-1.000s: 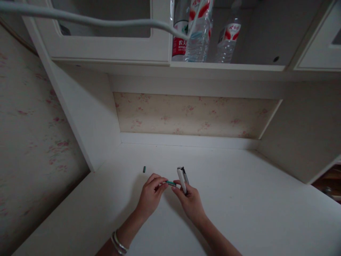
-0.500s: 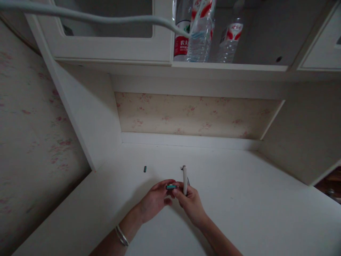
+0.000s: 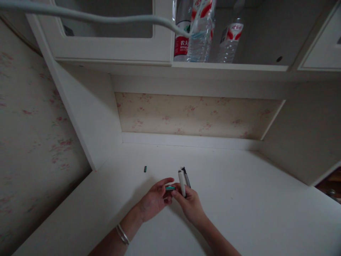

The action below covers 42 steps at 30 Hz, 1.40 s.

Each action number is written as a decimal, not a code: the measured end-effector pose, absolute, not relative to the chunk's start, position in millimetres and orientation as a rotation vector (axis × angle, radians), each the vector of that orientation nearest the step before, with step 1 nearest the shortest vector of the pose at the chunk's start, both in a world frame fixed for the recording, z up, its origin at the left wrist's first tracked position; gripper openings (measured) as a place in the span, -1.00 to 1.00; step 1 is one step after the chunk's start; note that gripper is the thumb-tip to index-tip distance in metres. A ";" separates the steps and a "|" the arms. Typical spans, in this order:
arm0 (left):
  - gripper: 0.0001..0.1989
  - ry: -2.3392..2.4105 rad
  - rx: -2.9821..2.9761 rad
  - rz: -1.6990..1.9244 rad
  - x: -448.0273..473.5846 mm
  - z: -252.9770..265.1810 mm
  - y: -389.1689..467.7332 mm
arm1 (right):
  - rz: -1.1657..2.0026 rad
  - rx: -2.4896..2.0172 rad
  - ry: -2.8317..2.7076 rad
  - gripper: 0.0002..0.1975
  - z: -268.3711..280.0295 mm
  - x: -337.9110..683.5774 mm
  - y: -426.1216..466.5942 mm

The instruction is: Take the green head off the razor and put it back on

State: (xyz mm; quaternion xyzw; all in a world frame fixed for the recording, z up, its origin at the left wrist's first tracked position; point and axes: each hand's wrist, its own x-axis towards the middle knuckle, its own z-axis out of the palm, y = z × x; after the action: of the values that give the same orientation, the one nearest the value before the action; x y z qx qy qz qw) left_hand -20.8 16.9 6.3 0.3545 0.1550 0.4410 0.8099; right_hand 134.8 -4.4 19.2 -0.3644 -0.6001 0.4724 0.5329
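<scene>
A small dark cartridge with a green strip, which looks like a razor head, is between my two hands. My left hand pinches its left end, with the index finger stretched out above it. The thumb of my right hand touches its right end. Upright in my right hand's fingers stands a white handle, and close behind it a slimmer grey-and-black stick with a black tip. Whether these two are joined is hidden by the fingers. A second green-and-dark cartridge lies on the white desk, beyond my left hand.
Overhead is a white cabinet whose open shelf holds several plastic bottles. A pale cable crosses the top left, close to the camera. Side panels bound the desk, with flowered wallpaper at the back.
The white handle has tipped slightly left and the grey-and-black stick now shows more plainly behind it. My left fingers have shifted a little around the cartridge. The cartridge on the desk has not moved.
</scene>
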 end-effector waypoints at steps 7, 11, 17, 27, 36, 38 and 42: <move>-0.60 0.281 0.726 1.003 -22.4 5.8 19.5 | 1.092 -0.957 -1.330 -0.64 17.8 136.7 -4.5; -0.67 0.287 0.709 1.069 -27.2 7.1 22.7 | 1.332 -0.859 -1.188 -0.61 5.8 138.7 -4.5; -0.70 0.366 0.779 1.152 -32.3 7.2 27.1 | 1.585 -0.775 -1.245 -0.45 0.9 122.1 -20.0; -0.68 0.293 0.756 1.133 -31.0 13.9 25.9 | 1.522 -1.011 -1.274 -0.41 -5.9 115.8 -15.5; -0.69 0.245 0.719 1.138 -31.2 17.9 25.2 | 1.504 -1.046 -1.285 -0.40 -1.7 115.2 -16.7; -0.70 0.239 0.714 1.141 -31.4 16.5 25.6 | 1.511 -1.049 -1.288 -0.40 -2.0 115.5 -16.2; -0.73 0.258 0.691 1.133 -32.1 15.2 24.9 | 1.533 -0.993 -1.390 -0.39 -5.2 115.9 -16.8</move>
State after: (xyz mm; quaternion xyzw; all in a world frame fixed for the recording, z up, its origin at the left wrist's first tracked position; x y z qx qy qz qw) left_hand -32.1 24.9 15.2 0.3196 0.1192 0.5244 0.7801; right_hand 115.9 -16.8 -5.2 -0.3944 -0.5521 0.6090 0.4108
